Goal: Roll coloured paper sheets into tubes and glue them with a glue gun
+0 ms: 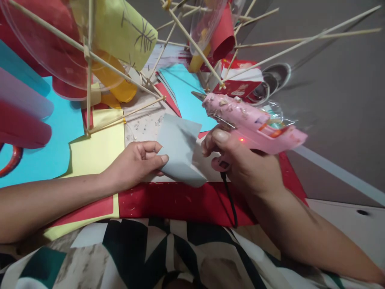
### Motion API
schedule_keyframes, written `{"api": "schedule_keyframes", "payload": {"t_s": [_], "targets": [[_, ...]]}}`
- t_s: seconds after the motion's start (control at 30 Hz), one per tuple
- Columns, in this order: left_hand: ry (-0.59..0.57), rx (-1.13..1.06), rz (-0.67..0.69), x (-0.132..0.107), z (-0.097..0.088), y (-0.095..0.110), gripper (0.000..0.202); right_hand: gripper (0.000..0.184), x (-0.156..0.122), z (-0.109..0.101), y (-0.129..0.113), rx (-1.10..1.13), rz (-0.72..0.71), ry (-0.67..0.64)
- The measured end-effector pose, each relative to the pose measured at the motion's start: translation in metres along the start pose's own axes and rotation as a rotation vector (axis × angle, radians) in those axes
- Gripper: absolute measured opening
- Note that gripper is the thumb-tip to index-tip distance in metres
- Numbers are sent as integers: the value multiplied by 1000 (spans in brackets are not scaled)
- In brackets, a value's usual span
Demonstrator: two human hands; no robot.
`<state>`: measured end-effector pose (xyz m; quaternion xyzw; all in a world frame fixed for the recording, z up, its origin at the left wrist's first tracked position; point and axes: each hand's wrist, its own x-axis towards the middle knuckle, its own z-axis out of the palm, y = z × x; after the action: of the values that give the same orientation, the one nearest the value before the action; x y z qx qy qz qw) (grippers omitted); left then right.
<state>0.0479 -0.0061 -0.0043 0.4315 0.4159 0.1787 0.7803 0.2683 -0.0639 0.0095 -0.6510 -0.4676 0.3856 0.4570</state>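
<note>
A pale grey-blue sheet of paper (180, 148) is pinched by its left edge between the thumb and fingers of my left hand (142, 162). The sheet bends a little, its lower right corner curving. My right hand (243, 160) is wrapped round the handle of a pink glue gun (240, 118). Its metal nozzle points left, above and to the right of the paper, not touching it. A small red light glows on the gun's side, and a long clear glue stick (339, 172) sticks out of its back end. A black cord hangs from the handle.
Wooden stick frames (126, 76) with clear plastic discs and rolled coloured paper rise at the back. Blue paper (60, 148), yellow paper (102, 152) and several paper rolls (27, 124) lie left. A red box (240, 80) and a tape roll (278, 76) stand near the grey wall.
</note>
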Motion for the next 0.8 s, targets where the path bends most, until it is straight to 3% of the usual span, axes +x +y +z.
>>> {"api": "schedule_keyframes", "payload": {"t_s": [0.13, 0.3, 0.43, 0.8], "targets": [[-5, 21, 39, -1, 1, 4, 33, 39, 8, 5, 4, 116, 70, 21], [48, 137, 234, 0, -3, 8, 25, 38, 9, 5, 5, 186, 122, 33], [128, 282, 355, 4, -7, 9, 42, 37, 7, 3, 7, 190, 92, 26], [140, 394, 451, 0, -10, 4, 70, 30, 4, 5, 5, 188, 40, 60]]}}
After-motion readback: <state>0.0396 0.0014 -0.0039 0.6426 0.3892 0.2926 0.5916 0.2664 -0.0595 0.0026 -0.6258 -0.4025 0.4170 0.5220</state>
